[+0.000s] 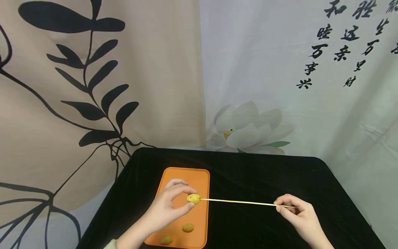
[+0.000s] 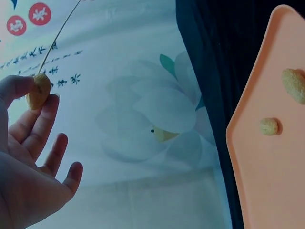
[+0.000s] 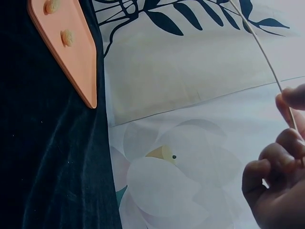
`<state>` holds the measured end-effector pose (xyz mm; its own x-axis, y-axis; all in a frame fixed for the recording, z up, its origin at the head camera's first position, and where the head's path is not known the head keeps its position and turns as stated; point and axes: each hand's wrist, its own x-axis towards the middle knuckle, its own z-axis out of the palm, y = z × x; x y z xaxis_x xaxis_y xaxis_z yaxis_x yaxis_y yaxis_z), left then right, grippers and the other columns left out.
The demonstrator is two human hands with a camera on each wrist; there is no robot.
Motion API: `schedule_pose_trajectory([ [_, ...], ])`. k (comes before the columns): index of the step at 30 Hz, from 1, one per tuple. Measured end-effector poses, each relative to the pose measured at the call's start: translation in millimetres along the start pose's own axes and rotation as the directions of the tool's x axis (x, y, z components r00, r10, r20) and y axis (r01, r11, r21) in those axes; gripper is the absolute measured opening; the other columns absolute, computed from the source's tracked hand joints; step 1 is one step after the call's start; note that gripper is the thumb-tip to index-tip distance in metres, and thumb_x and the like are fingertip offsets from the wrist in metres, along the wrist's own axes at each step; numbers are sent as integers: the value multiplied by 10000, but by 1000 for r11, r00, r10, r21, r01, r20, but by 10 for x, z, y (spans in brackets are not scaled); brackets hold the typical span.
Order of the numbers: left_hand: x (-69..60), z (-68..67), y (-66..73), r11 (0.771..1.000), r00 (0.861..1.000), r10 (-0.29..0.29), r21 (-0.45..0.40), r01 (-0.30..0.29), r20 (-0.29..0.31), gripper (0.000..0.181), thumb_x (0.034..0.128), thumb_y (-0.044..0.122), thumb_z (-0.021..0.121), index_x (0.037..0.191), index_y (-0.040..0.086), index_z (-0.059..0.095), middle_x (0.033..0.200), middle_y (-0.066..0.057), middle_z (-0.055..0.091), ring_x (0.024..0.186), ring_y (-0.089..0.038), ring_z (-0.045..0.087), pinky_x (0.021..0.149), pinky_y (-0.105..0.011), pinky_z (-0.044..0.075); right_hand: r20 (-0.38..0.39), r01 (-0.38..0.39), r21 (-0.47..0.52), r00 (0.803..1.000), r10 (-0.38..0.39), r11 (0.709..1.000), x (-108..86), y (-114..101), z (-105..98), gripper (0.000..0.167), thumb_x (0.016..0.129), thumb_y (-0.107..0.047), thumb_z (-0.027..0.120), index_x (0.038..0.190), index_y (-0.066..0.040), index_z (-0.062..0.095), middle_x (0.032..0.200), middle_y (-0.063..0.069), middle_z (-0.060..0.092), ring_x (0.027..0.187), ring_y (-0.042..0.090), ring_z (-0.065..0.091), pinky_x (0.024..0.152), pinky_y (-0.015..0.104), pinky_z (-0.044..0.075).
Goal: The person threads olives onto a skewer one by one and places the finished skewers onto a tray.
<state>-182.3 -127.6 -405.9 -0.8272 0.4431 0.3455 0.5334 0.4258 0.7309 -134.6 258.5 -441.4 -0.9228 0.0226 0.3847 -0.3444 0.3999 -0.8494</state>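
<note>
Between thumb and fingertips my left hand (image 1: 169, 207) pinches a yellowish, wrinkled, oval fruit-like piece (image 1: 194, 198) above the tray. One end of a thin bamboo skewer (image 1: 237, 201) meets this piece on its right side; how deep the tip goes cannot be seen. Toward the skewer's other end, my right hand (image 1: 298, 214) grips it between thumb and fingers, out over the black cloth. In the left wrist view the held piece (image 2: 38, 91) sits at the thumb tip, with the other fingers spread below. The right wrist view shows the skewer (image 3: 267, 59) running up from the fingers.
An orange rectangular tray (image 1: 203, 183) lies on the black-covered table (image 1: 248, 176). Two similar oval pieces rest in it, one (image 1: 188, 227) near the middle and another (image 1: 166, 240) at the near edge. Behind the table hangs a printed curtain (image 1: 168, 86).
</note>
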Motion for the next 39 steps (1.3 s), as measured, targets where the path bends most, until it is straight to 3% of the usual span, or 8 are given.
schedule_pose_trajectory([
  [17,-13,16,-22,1000,1000,17,-5,-16,27,214,845,251,759,1034,317,684,1043,204,603,1155,-135,446,897,-509,416,-15,-9,-26,1000,9,1000,-25,11,52,255,788,129,689,843,-118,659,675,-84,574,470,64,369,405,299,316],
  [26,-38,93,-50,1000,998,6,20,-8,58,231,833,253,769,1028,351,691,1030,234,619,1139,-122,457,889,-482,427,7,48,35,999,-48,998,-42,58,66,319,762,179,673,815,-136,673,593,-56,421,458,179,263,392,309,250],
  [39,-63,134,-45,999,995,-28,-25,31,92,206,835,281,766,1025,336,709,1005,203,627,1142,-157,455,888,-487,399,31,-32,17,999,31,999,-66,55,134,299,760,169,669,775,-129,656,575,-26,351,460,148,273,387,288,270],
])
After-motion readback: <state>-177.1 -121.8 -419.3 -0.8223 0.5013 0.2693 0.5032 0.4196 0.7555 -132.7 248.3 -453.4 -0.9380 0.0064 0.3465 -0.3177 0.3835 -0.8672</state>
